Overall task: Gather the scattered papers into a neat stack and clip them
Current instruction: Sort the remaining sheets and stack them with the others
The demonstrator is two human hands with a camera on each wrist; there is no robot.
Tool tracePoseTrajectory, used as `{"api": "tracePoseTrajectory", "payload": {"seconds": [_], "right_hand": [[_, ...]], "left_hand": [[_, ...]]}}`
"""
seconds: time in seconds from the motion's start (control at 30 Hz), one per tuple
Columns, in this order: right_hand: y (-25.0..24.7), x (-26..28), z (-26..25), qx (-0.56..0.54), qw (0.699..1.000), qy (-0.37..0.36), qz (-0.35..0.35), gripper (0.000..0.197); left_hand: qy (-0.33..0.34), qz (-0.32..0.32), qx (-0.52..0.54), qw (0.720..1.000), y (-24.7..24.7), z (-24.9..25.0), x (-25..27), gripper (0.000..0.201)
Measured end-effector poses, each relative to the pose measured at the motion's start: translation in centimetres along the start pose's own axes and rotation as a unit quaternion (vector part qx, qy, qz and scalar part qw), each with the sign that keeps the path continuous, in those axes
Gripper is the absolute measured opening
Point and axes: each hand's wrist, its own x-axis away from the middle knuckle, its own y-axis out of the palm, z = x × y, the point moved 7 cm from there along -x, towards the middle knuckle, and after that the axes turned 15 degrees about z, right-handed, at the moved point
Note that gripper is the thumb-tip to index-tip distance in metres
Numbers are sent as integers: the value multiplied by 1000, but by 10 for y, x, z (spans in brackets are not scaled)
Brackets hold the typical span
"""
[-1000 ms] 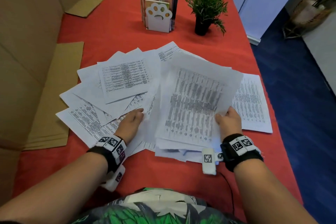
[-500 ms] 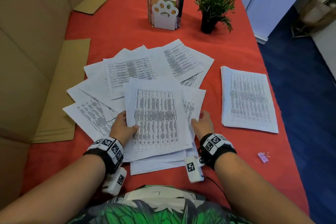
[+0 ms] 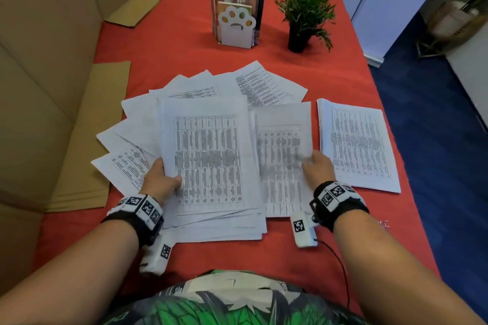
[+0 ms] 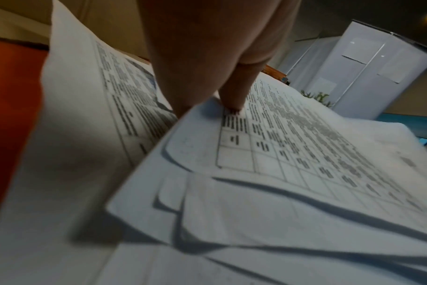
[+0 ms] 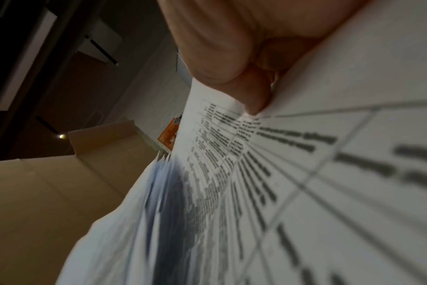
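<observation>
The table (image 3: 330,82), under a red cloth, is carrying everything. On its left side flattened cardboard (image 3: 87,140) is lying.

Loose papers (image 3: 264,84) are fanning out across the middle, overlapping at odd angles. A tidier side stack (image 3: 356,145) is sitting to the right, just beside them and apart from both hands.

The person is holding a bundle (image 3: 208,155) over the near middle, its sheets offset at the bottom edge. The left hand (image 3: 161,182) is gripping the bundle's left edge, thumb on top and fingers hidden under it; the left wrist view is showing the thumb pressing the printed face. The right hand (image 3: 317,169) is pinching a blurred sheet (image 3: 282,150) at its right edge, thumb on top in the right wrist view.

Judgement: the sheets are light, thin and floppy, sliding easily over one another, so they are likely to skew or buckle if pushed from one side. Best hold is both long edges at once, thumbs on top, fingers beneath, then tapping the short edge on the table to square them. Corners are creasing easily; grip should be kept light.

A small purple thing (image 3: 383,224) is lying at the right table edge, too small to tell if it is the clip.
</observation>
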Motion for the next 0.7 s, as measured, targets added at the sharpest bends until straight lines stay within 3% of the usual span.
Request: {"api": "tracePoseTrajectory", "payload": {"seconds": [0.07,0.17,0.27,0.33,0.4,0.43,0.53,0.6,0.7], "right_hand": [[11,13,-5,-31,998,6,-51,14],[30,35,-1,-98,987,61,-115,15],[55,47,13,-105,978,79,-162,16],[67,43,25,-115,975,76,-174,31],[55,57,6,-121,971,89,-184,65],[50,63,-1,-100,974,83,-187,69],[45,65,-5,5,983,6,-185,36],[39,56,-3,31,990,-32,-133,34],[21,37,8,5,998,5,-57,37]], "left_hand": [[-41,-41,60,996,17,-1,10,58],[-69,-94,123,985,36,9,31,45],[-75,-99,121,985,47,10,44,35],[-46,-93,83,991,52,8,44,40],[-14,-99,51,994,57,7,46,48],[3,-104,33,994,60,7,49,51],[43,-122,-22,991,67,9,53,41],[58,-67,-24,996,59,17,45,29],[58,145,-78,985,16,29,17,33]]}}
